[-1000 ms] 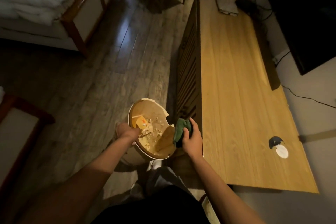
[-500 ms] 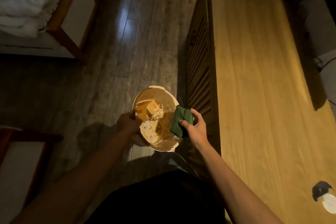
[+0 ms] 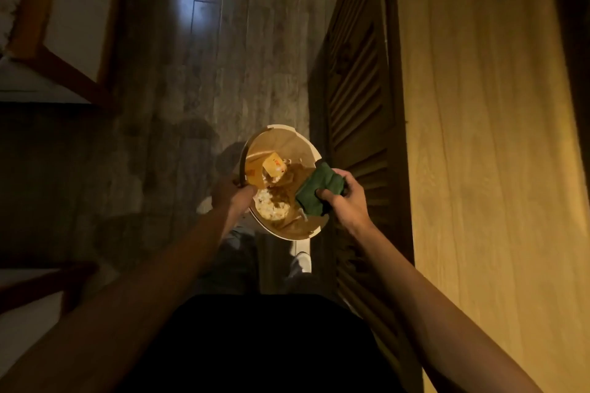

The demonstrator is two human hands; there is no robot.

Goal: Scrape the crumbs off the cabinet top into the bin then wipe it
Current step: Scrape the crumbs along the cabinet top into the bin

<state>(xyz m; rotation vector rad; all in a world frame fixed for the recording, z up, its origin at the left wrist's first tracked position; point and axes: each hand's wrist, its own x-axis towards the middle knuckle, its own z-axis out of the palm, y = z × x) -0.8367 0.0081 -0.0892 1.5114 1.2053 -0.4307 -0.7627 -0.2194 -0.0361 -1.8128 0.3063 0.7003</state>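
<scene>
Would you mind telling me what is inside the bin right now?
Inside the bin lie a small orange carton and a pale heap of crumbs. The green cloth in the right hand covers the right side.

Bin [image 3: 314, 155] left of cabinet [image 3: 485, 169]

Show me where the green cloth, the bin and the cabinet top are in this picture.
green cloth [image 3: 314, 190], head view, on its folded middle above the thumb.
bin [image 3: 314, 155], head view, on the pale rim at its far right side.
cabinet top [image 3: 485, 143], head view, on the bare light wood surface.
</scene>
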